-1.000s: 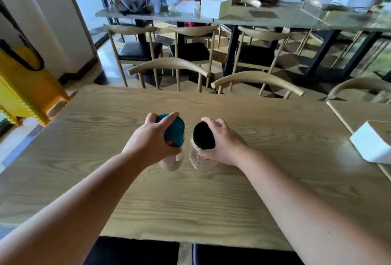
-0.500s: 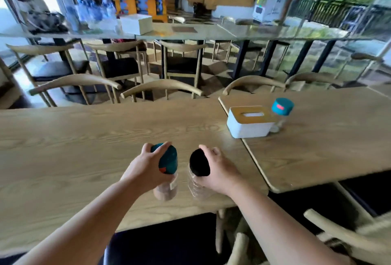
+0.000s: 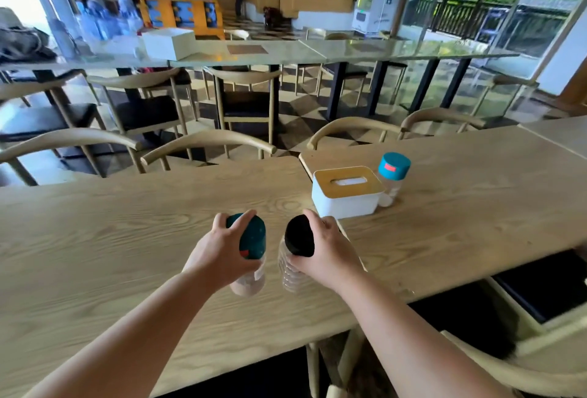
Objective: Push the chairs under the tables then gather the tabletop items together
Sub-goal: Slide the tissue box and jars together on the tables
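**Jars held over the wooden desk**

Two jars were in the person's hands, side by side above the near desk (image 3: 127,238), close to its right end. The left hand (image 3: 219,254) had its fingers (image 3: 246,218) wrapped over the dark teal lid of a clear jar (image 3: 249,258) holding a pale brownish powder; a small red mark showed on the lid's side. The right hand (image 3: 327,254) gripped a ribbed clear jar with a black lid (image 3: 297,254), fingers curled round the lid's far side and thumb under its edge. Both jars were tilted, tops leaning away from the person, and the two nearly touched at the shoulders. Whether their bases rested on the wood or hung just above it could not be told.

Just beyond the right hand, on the adjoining desk (image 3: 476,191), stood a white tissue box with a wooden top (image 3: 346,192), a tissue showing in its slot. A third jar with a lighter teal lid (image 3: 392,177) stood upright, touching or almost touching the box's right side, with white grains inside.

Curved wooden chair backs (image 3: 206,143) lined the far edge of both desks, tucked close in. At the lower right, another chair (image 3: 508,362) with a dark seat stood partly out from the desk. Farther back, a glossy row of tables (image 3: 317,51) carried a white box (image 3: 168,43) and blurred water bottles.
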